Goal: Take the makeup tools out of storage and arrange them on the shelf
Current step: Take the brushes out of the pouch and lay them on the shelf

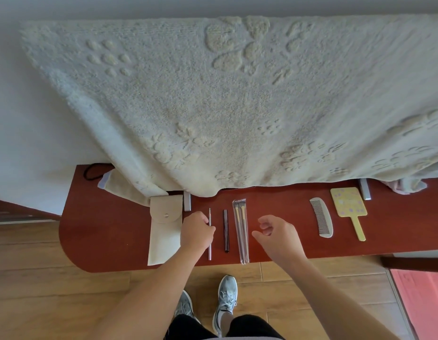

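Note:
On the dark red shelf [109,231] lies a beige snap pouch [163,231] at the left. Beside it my left hand [197,231] is curled around a thin silver tool [209,251] that lies lengthwise on the shelf. To its right lie a dark slim pen-like tool [226,231] and a clear packet of brushes [241,234]. My right hand [276,233] hovers just right of the packet, fingers loosely apart, holding nothing. Farther right are a silver comb [322,217] and a yellow hand mirror [349,207].
A cream textured blanket [225,99] hangs down over the back of the shelf. A second beige bag [122,185] with a black cord sits at the back left, and a small grey bar [187,201] near the pouch. Wooden floor and my shoes lie below.

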Action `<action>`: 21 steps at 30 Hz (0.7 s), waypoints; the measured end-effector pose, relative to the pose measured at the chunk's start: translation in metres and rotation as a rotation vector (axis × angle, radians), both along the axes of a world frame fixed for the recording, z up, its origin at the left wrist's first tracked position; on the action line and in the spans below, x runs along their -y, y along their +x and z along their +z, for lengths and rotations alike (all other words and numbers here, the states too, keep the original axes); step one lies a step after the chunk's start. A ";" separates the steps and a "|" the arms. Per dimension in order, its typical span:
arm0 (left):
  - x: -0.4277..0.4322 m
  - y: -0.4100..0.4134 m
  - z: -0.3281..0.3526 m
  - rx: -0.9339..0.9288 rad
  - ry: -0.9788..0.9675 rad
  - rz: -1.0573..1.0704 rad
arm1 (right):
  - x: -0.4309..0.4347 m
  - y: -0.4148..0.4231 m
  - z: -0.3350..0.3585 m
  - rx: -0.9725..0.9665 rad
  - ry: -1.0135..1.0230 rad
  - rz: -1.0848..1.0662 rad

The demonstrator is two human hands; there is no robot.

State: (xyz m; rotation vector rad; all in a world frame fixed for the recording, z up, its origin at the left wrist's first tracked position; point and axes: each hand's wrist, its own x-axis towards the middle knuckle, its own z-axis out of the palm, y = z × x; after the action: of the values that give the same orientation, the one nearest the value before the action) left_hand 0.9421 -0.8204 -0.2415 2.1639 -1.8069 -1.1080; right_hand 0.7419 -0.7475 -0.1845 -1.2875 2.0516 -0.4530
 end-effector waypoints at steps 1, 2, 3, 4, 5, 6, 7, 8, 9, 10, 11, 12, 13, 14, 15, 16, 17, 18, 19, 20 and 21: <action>0.000 0.000 0.000 0.001 -0.002 -0.001 | 0.000 -0.001 0.000 0.001 0.000 -0.002; 0.000 -0.001 -0.001 0.003 -0.003 -0.003 | 0.001 -0.002 -0.001 0.001 0.000 -0.004; 0.000 -0.001 -0.001 0.004 -0.004 -0.006 | 0.001 -0.003 -0.001 0.001 0.001 -0.005; 0.000 -0.001 -0.001 0.005 -0.006 -0.008 | 0.001 -0.004 -0.001 0.003 0.001 -0.007; 0.000 -0.001 0.000 0.005 -0.009 -0.009 | 0.002 -0.005 -0.001 0.006 0.001 -0.008; 0.000 -0.001 0.000 0.004 -0.008 -0.007 | 0.002 -0.006 -0.001 0.009 0.001 -0.011; 0.000 -0.001 0.001 0.003 -0.005 -0.003 | 0.002 -0.006 -0.002 0.012 0.002 -0.014; -0.001 -0.001 0.002 0.004 -0.001 0.002 | 0.002 -0.007 -0.002 0.016 0.003 -0.018; -0.001 -0.001 0.004 0.006 0.004 0.009 | 0.002 -0.008 -0.002 0.020 0.004 -0.022; -0.001 -0.002 0.006 0.008 0.005 0.019 | 0.002 -0.009 -0.002 0.023 0.005 -0.027; -0.002 -0.002 0.008 0.013 0.000 0.027 | 0.002 -0.009 -0.003 0.026 0.006 -0.034; -0.003 -0.003 0.009 0.021 -0.012 0.031 | 0.001 -0.010 -0.003 0.029 0.005 -0.040; -0.004 -0.004 0.011 0.030 -0.031 0.031 | 0.001 -0.011 -0.003 0.032 0.003 -0.046; -0.005 -0.006 0.013 0.038 -0.056 0.026 | 0.000 -0.012 -0.002 0.034 0.000 -0.052; -0.007 -0.009 0.016 0.043 -0.083 0.013 | 0.000 -0.013 -0.002 0.035 -0.003 -0.058; -0.008 -0.013 0.018 0.041 -0.107 -0.006 | -0.001 -0.014 -0.001 0.035 -0.006 -0.063; -0.009 -0.017 0.020 0.034 -0.126 -0.029 | -0.001 -0.015 0.000 0.035 -0.008 -0.068; -0.011 -0.022 0.021 0.028 -0.135 -0.053 | -0.001 -0.015 0.000 0.036 -0.012 -0.073; -0.012 -0.027 0.023 0.026 -0.133 -0.074 | -0.002 -0.016 0.001 0.037 -0.016 -0.077; -0.013 -0.032 0.024 0.030 -0.125 -0.097 | -0.003 -0.017 0.001 0.039 -0.020 -0.081; -0.013 -0.036 0.025 0.039 -0.117 -0.122 | -0.004 -0.018 0.002 0.041 -0.024 -0.087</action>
State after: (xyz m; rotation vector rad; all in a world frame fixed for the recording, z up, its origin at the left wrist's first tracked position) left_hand 0.9063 -0.8071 -0.2165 2.0483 -1.9904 -0.9612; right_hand 0.7244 -0.7435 -0.1830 -1.1962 2.0792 -0.5408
